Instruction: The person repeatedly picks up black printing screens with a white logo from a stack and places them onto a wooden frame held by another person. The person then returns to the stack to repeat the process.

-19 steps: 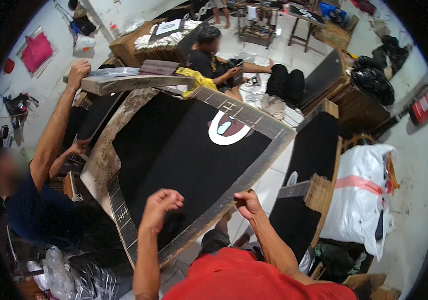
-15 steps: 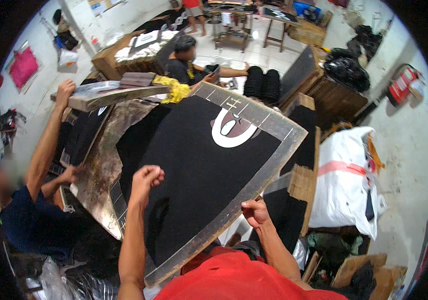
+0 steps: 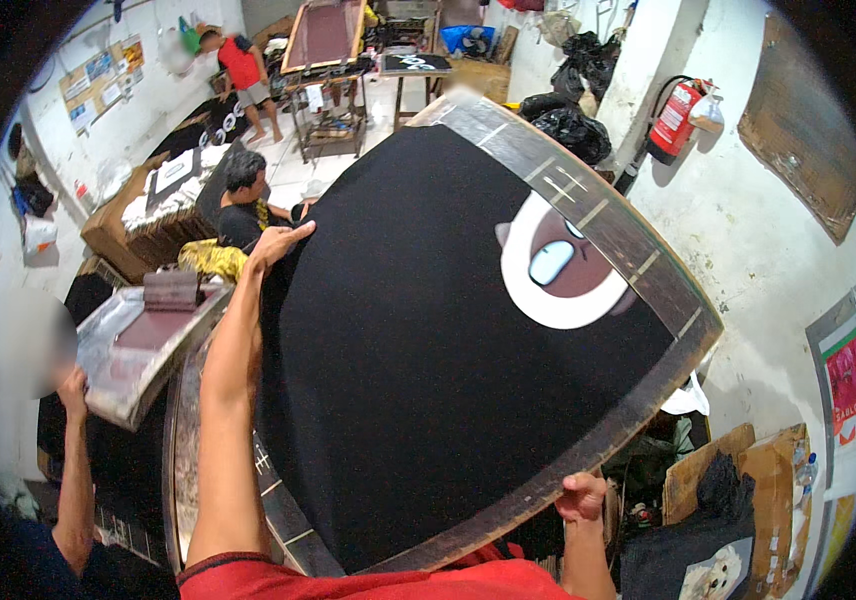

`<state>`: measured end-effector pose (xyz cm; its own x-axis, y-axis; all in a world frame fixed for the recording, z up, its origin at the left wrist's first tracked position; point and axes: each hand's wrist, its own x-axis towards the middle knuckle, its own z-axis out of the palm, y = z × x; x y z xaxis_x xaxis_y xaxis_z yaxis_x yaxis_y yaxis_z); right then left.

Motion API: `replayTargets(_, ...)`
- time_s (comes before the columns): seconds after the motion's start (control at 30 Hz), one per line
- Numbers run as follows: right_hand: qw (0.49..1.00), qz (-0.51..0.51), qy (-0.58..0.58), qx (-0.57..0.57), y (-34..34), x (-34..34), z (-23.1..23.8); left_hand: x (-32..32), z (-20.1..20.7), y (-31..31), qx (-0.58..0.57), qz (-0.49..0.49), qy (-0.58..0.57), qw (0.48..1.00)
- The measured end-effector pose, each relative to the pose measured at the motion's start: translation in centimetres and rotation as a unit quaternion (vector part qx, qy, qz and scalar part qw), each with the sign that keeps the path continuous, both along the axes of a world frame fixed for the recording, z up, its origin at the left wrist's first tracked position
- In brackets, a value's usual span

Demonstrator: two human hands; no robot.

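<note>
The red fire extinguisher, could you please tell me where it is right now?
In the head view the red fire extinguisher hangs on the white wall at the upper right, just beyond the far corner of the black-cloth board and beside the black bags.

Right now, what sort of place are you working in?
Probably a screen-printing workshop: black fabric with a printed design lies on a wooden printing board, a framed mesh screen stands at the back, and another screen with squeegee is nearby.

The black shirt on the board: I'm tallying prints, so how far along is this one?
Done: the black shirt carries a white and brown print. In hand: left hand flat on the cloth, right hand gripping the board edge. Left: the shirt is not yet off the board.
</note>
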<state>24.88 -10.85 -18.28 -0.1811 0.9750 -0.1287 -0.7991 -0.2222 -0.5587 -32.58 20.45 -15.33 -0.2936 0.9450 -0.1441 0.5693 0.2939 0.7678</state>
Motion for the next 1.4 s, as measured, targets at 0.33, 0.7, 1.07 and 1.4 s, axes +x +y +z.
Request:
replayTargets(0.33, 0.975, -0.134, -0.084, -0.153, -3.8, -0.4, -10.2, 14.3, 12.7, 7.3, 0.181, -0.16, 0.063, 0.968)
replayTargets(0.7, 0.752, 0.023, -0.65, 0.11, -1.8, -3.7, 7.7, 30.9, 12.8, -2.6, 0.437, -0.391, 0.106, 0.803)
replayTargets(1.07, 0.493, 0.167, -0.831, 0.196, 19.3, -9.4, 3.6, 30.9, -0.4, -3.1, 0.418, -0.606, 0.142, 0.661)
replayTargets(1.4, 0.518, 0.092, -0.832, 0.178, 30.7, -13.5, -16.7, 18.9, -24.9, -10.3, 0.089, -0.199, 0.064, 0.974)
